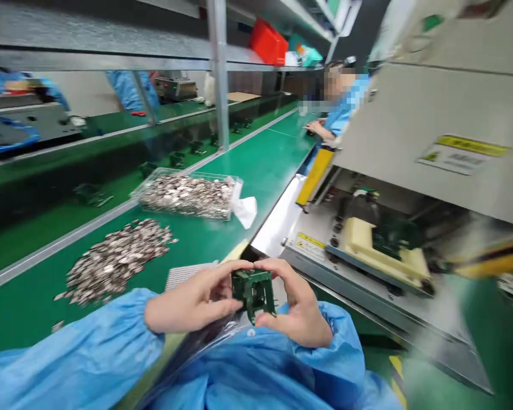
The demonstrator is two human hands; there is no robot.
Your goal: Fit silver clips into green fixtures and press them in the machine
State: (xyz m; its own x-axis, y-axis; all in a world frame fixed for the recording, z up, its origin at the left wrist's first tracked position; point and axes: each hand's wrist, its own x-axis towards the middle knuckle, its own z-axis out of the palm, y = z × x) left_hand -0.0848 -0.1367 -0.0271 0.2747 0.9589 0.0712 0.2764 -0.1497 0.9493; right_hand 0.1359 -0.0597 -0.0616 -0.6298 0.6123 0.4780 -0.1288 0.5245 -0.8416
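Between my two hands I hold a small dark green plastic frame point(255, 291) with openings in it, close in front of my body. My left hand point(203, 296) grips its left side, thumb in front and fingers behind. On the other side, my right hand point(294, 299) pinches it with the thumb low and the fingers at the top edge. Left of my hands, a pile of small flat metal pieces point(119, 259) lies loose on the green bench. Beyond it, a clear plastic tray point(231, 213) is filled with similar metal pieces.
To the right stands a machine point(448, 114) with a cream-coloured fixture point(385, 256) on its bed. Behind the bench edge, a dark green conveyor point(123, 182) carries several dark parts. A metal post point(219, 74) supports the shelf above. Further back, a person in blue point(342, 114) works at the bench.
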